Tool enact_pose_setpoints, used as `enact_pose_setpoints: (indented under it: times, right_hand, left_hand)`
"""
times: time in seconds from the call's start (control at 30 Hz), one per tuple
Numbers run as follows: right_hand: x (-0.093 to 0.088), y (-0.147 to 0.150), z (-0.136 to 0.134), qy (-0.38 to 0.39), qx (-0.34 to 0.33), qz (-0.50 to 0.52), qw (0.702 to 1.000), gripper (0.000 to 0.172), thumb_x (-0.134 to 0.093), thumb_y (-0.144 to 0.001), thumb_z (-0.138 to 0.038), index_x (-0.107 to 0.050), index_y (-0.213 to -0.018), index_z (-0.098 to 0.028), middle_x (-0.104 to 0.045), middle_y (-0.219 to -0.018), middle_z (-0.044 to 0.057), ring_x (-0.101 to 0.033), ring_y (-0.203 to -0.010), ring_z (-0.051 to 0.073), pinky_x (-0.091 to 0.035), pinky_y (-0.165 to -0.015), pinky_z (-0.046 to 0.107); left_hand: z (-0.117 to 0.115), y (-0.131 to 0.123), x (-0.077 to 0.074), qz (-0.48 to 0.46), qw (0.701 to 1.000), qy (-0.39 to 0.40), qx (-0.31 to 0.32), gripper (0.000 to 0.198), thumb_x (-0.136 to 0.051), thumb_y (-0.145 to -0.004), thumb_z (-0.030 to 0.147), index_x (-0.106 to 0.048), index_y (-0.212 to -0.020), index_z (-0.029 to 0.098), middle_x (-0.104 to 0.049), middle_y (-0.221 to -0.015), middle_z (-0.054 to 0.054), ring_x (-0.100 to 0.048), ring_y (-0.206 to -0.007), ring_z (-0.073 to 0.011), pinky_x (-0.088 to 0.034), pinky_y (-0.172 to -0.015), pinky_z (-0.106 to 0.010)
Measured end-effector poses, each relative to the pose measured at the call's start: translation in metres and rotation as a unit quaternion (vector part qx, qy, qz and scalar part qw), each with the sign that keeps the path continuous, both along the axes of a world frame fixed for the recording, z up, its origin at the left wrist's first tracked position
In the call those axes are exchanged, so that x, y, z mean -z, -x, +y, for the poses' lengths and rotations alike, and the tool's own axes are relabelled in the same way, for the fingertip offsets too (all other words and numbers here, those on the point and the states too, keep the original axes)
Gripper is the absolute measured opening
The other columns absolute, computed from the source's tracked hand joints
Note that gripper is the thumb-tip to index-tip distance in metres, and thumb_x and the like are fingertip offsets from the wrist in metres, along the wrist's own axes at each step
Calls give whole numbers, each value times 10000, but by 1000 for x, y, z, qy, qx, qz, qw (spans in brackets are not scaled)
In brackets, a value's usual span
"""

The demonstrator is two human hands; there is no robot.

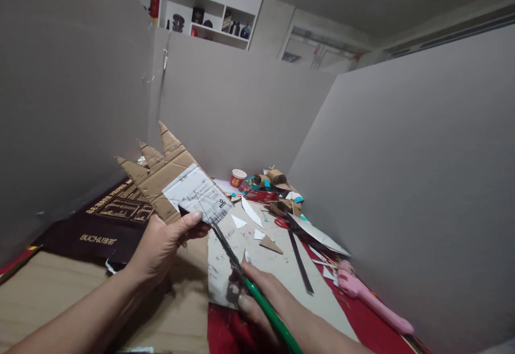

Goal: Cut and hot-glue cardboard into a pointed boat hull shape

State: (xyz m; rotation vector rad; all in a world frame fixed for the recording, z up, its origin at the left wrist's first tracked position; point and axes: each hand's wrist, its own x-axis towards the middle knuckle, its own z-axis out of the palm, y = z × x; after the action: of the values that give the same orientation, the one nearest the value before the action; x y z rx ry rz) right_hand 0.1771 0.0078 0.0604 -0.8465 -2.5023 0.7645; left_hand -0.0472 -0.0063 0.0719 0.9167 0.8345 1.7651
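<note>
My left hand [173, 236] is closed on a piece of brown cardboard [161, 190], the thumb pressed over its lower edge. Three pointed spikes are cut along the cardboard's upper left side, and a printed white shipping label [197, 190] is stuck on its face. In my right hand [265, 289] is a pair of green-handled scissors [261, 300], gripped around the handles. Their dark blades reach the cardboard's lower edge just beside my left fingers. How far apart the blades stand is hard to make out.
Paper and cardboard scraps [271, 244] litter a pale board [261, 273]. Behind stand a paper cup [238, 178] and cardboard rolls [277, 178]. Red-handled scissors [281, 222] and a pink glue gun [374, 300] lie right; a dark printed box [96, 236] lies left. Grey panels [241, 107] enclose the table.
</note>
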Motion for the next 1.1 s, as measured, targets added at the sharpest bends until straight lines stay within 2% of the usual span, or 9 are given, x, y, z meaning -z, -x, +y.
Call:
enact_pose_setpoints:
  times: [0.27, 0.5, 0.8, 1.1]
  right_hand:
    - [4, 2, 0, 2, 13, -21, 1000, 532, -331, -908, -665, -563, -912, -185, -613, -731, 57, -547, -670, 193, -470, -631, 289]
    - [3, 3, -1, -10, 16, -8, 1000, 470, -380, -930, -599, -591, -943, -179, -642, -766, 64, -552, -680, 185, -504, -658, 287]
    - [8, 3, 5, 30, -7, 6, 1000, 417, -428, -921, -570, -594, -934, -188, -617, -727, 44, -546, -667, 195, -498, -701, 304]
    - [2, 6, 1, 33, -19, -2, 999, 439, -425, -912, -582, -606, -950, -184, -633, -775, 58, -547, -685, 207, -487, -732, 316]
  left_hand:
    - [1, -3, 4, 34, 999, 0, 3, 301, -788, -725, 275, -680, -959, 120, -745, -853, -75, -698, -720, -190, -605, -693, -314]
    - [0, -6, 5, 49, 999, -18, 1, 270, -770, -749, 282, -689, -953, 125, -742, -874, -69, -696, -725, -185, -606, -694, -311]
    - [-3, -7, 3, 36, 999, -14, -12, 337, -806, -698, 280, -704, -986, 138, -744, -905, -70, -702, -745, -206, -608, -665, -311]
    - [-1, -9, 5, 39, 999, -12, -13, 319, -803, -701, 284, -673, -954, 139, -725, -863, -52, -681, -706, -180, -609, -658, -313]
